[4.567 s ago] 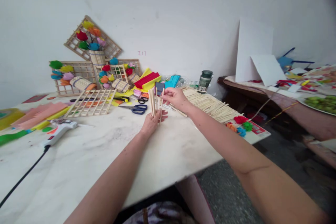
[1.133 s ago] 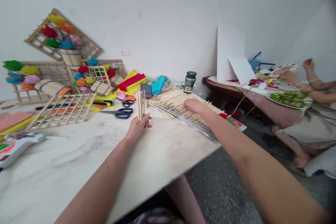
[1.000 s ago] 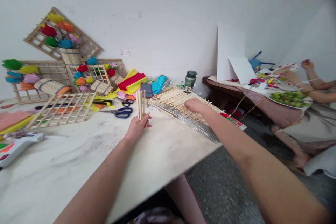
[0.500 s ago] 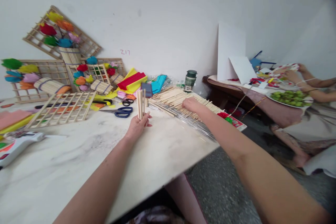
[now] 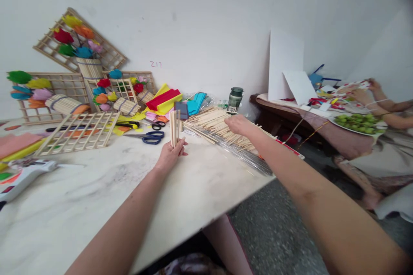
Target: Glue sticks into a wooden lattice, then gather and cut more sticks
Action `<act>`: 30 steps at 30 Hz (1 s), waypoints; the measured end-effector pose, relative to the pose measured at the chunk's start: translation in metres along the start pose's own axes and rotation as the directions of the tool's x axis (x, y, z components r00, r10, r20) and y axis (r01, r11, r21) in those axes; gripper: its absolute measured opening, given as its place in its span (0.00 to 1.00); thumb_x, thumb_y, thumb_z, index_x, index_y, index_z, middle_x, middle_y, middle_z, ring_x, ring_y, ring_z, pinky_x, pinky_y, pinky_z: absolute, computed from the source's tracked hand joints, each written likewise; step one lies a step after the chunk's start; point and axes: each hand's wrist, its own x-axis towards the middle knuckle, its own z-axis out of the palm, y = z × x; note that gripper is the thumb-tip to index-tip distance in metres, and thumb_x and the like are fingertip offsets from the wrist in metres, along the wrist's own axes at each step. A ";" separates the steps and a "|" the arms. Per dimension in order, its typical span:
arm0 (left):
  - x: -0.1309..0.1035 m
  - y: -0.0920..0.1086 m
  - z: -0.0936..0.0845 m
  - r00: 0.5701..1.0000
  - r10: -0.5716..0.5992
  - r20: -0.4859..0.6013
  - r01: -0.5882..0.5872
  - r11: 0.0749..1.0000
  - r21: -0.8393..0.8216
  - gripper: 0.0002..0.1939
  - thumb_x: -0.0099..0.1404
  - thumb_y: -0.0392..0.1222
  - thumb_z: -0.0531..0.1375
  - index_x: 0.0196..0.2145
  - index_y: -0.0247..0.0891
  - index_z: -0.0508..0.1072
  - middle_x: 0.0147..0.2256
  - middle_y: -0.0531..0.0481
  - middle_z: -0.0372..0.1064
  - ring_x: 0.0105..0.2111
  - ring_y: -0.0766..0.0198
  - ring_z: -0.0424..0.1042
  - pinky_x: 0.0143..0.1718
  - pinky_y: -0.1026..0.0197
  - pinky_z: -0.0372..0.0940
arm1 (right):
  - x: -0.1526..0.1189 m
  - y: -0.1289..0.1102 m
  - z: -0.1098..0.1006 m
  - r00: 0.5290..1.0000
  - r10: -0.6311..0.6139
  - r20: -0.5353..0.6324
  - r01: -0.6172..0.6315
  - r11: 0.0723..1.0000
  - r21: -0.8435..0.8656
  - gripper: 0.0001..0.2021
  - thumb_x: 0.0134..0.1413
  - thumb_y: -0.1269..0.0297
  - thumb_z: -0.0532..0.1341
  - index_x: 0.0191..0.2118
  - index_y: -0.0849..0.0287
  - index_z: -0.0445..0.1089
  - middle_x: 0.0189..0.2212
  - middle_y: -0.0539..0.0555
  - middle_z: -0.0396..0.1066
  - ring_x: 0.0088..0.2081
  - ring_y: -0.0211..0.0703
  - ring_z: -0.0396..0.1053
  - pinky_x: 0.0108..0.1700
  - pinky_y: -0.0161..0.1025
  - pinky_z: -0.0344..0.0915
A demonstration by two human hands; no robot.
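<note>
My left hand (image 5: 172, 151) is wrapped round a small bunch of thin wooden sticks (image 5: 174, 129), held upright above the marble-patterned table. To the right, my right hand (image 5: 237, 124) reaches onto a wide pile of loose wooden sticks (image 5: 209, 120). Its fingers curl downward over the pile, and the fingertips are hard to see, so what they grip cannot be made out. Clear plastic wrapping (image 5: 248, 158) lies under the near side of the pile. Blue-handled scissors (image 5: 152, 137) rest on the table left of my left hand.
Stick lattices with paper flowers (image 5: 80, 36) lean on the wall at left. A flat lattice (image 5: 79, 134), a white glue gun (image 5: 27, 178) and coloured paper (image 5: 164, 99) lie on the table. A green-lidded bottle (image 5: 235, 99) stands behind the pile. Another person's hands (image 5: 364, 92) work at right.
The view has shifted slightly, so the scene sits a little further right. My right hand stays over the stick pile with only a slight move; my left hand still holds its bunch.
</note>
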 end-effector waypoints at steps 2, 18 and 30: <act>0.000 -0.001 0.000 1.000 0.002 0.001 -0.002 1.000 -0.011 0.20 0.52 0.56 0.59 0.26 0.32 0.68 0.14 0.59 0.57 0.15 0.73 0.57 0.27 0.60 0.67 | 0.004 -0.003 -0.010 0.988 -0.001 -0.156 0.004 1.000 0.013 0.10 0.54 0.72 0.52 0.40 0.69 0.67 0.39 0.69 0.69 0.42 0.50 0.66 0.40 0.40 0.59; 0.002 -0.005 -0.005 0.999 -0.041 0.008 0.041 0.994 -0.100 0.27 0.52 0.58 0.59 0.42 0.33 0.71 0.48 0.36 0.67 0.47 0.51 0.67 0.45 0.52 0.62 | 0.034 -0.133 -0.036 0.925 0.098 -0.367 0.361 0.077 0.930 0.07 0.47 0.63 0.58 0.29 0.60 0.60 0.19 0.45 0.65 0.19 0.32 0.65 0.22 0.31 0.64; 0.002 -0.002 -0.004 0.998 -0.033 0.050 0.038 0.993 -0.116 0.27 0.51 0.58 0.60 0.37 0.29 0.69 0.20 0.53 0.67 0.20 0.68 0.67 0.32 0.60 0.65 | 0.042 -0.149 -0.030 0.909 -0.002 -0.416 0.414 0.096 0.905 0.05 0.50 0.66 0.55 0.33 0.61 0.63 0.21 0.46 0.65 0.19 0.33 0.64 0.23 0.33 0.65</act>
